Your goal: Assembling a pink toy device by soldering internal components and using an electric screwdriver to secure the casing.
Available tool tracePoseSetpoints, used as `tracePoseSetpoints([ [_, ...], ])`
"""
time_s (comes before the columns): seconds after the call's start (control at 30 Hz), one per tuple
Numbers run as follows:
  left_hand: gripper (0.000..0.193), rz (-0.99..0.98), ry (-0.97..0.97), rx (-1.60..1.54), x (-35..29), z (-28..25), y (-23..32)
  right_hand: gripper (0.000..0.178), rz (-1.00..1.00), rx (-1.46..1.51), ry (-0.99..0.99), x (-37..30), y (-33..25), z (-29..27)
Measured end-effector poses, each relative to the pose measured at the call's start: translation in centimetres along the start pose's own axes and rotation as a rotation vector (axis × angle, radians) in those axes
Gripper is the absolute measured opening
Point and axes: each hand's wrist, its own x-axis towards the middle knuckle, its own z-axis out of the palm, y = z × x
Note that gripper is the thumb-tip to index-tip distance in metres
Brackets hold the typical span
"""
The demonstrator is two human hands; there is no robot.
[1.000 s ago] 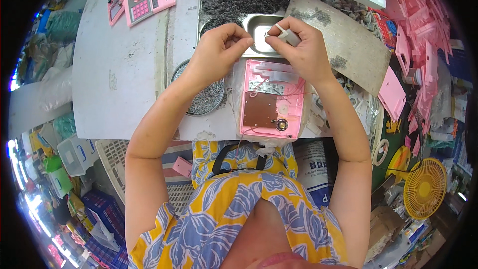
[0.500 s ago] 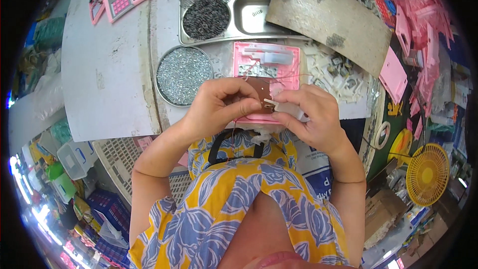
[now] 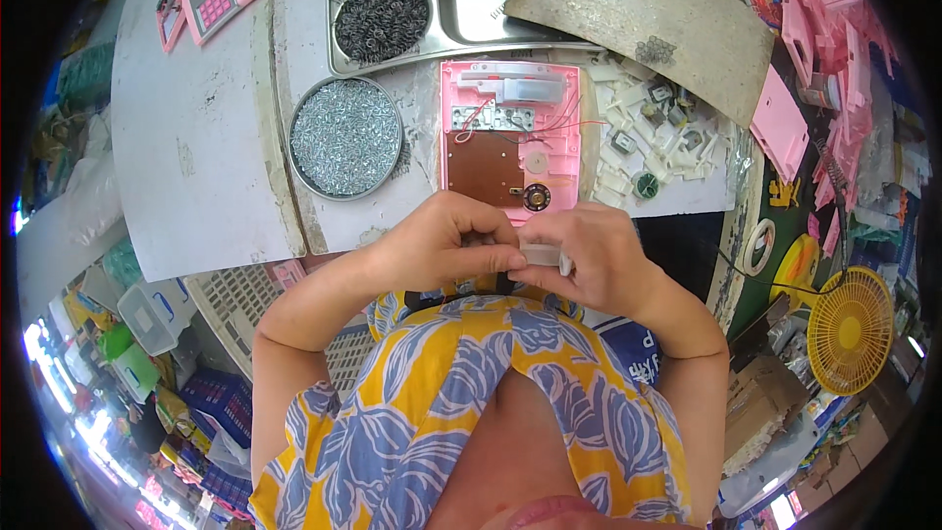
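Small white part (image 3: 543, 255) pinched between both hands looks like smooth, slightly translucent plastic. Pink casing (image 3: 510, 137) on the table: glossy moulded plastic, with a matt brown circuit board (image 3: 479, 170) inside. Round tin (image 3: 344, 137) has a thin metal rim and glitters with tiny shiny metal pieces. The tray (image 3: 471, 15) is brushed steel, softly reflective. The tabletop (image 3: 196, 137) is matt white, scuffed and chipped.

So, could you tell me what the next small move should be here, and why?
Probably carry the small white part forward to the open pink casing. Both the left hand and right hand pinch it near the body, and the casing lies open with its board and wires exposed.
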Motion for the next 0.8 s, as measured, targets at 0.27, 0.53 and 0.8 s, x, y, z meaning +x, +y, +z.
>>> tracePoseSetpoints([
  [0.27, 0.02, 0.022, -0.036, 0.074, 1.0, 1.3, 1.1, 0.037, 0.109, 0.14, -0.011, -2.7, 0.5, -2.2],
  [0.53, 0.033, 0.436, 0.376, 1.126, 4.7, 1.3, -0.3, 0.031, 0.421, 0.481, 0.419, -3.7, 5.7, -2.7],
  [0.8, 0.046, 0.623, 0.4, 1.119, 2.5, 1.5, -2.7, 0.026, 0.078, -0.376, 0.166, 0.0, 5.1, -2.5],
])
